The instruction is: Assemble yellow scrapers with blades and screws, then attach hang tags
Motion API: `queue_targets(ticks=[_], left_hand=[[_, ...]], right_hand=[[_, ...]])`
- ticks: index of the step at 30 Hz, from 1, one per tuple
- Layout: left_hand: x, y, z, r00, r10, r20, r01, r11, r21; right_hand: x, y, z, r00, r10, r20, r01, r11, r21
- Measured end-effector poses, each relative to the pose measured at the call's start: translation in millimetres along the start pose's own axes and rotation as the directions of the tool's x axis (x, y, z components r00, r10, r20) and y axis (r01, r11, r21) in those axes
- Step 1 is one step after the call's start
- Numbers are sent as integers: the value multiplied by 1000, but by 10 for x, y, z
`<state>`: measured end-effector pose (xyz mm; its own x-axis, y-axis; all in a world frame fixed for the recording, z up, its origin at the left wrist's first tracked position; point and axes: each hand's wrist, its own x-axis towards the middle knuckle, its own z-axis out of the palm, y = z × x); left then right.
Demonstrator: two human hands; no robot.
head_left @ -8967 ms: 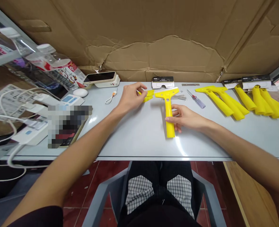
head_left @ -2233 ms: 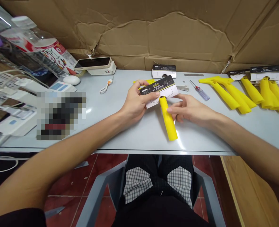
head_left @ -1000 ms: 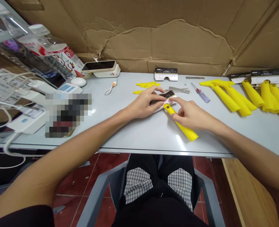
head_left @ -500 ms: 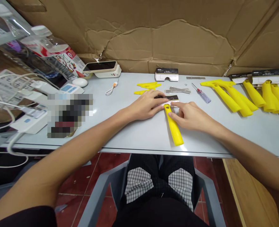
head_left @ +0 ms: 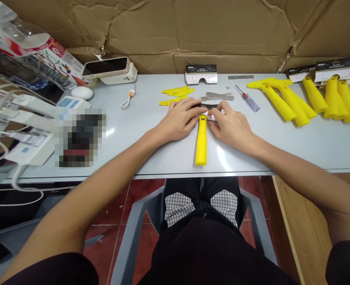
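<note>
Brown cardboard [head_left: 145,33] backs the pale tabletop [head_left: 163,160], where my left hand [head_left: 179,122], fingers loosely bent, covers one end of a black-and-white card [head_left: 208,106]; my right hand [head_left: 233,124], fingers curled, touches the other. Whether either pinches it, I cannot tell. Between my hands, the yellow handle [head_left: 201,141] lies pointing toward me.

1. Remotely, I'd call this a makeshift workspace, home or shop unclear — desk [head_left: 172,158], plastic chair [head_left: 132,237].
2. I see a screwdriver [head_left: 250,101], metal strips [head_left: 218,96], yellow handles [head_left: 201,142].
3. Everyday clutter too — drink bottle [head_left: 50,55], phone [head_left: 106,66], power strip [head_left: 35,153].
</note>
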<state>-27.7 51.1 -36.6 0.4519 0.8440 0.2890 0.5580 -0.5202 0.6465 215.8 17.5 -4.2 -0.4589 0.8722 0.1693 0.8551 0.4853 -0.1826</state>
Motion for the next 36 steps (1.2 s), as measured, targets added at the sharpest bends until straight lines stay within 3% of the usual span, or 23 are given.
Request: queue_targets(ticks=[5,9,12,17,21,25,27,31,33,36], left_hand=[[-19,-22,37,999,-30,-42,28,998,-63],[-2,-35,8,999,-40,-21,38,996,-75],[37,-55,-43,996,-43,-79,32,990,-137],[73,-125,-64,966,-112,-235,61,975,-214],[71,-136,-46,936,-130,-326,72,980,-186],[20,-11,-47,917,-79,-392,115,991,69],[-68,96,-36,930,-64,-362,148,966,211],[-384,293,-5,979,-46,-201,129,899,419],[-553,348,-5,995,-18,-101,63,886,460],[-729,385,-15,995,-57,-76,84,903,421]], right_hand=[[-15,17,46,1000,6,-11,-5,999,37],[12,100,109,992,3,-127,28,969,247],[70,180,131,977,72,-201,18,909,415],[131,267,97,966,126,-224,17,840,543],[114,295,116,979,22,-203,81,870,486],[78,256,240,949,-168,-268,254,910,327],[34,189,301,927,-246,-284,318,916,244],[-139,25,330,931,-257,-258,296,947,124],[-247,-25,311,936,-247,-250,282,952,118],[-371,-39,285,948,-203,-243,242,960,144]])
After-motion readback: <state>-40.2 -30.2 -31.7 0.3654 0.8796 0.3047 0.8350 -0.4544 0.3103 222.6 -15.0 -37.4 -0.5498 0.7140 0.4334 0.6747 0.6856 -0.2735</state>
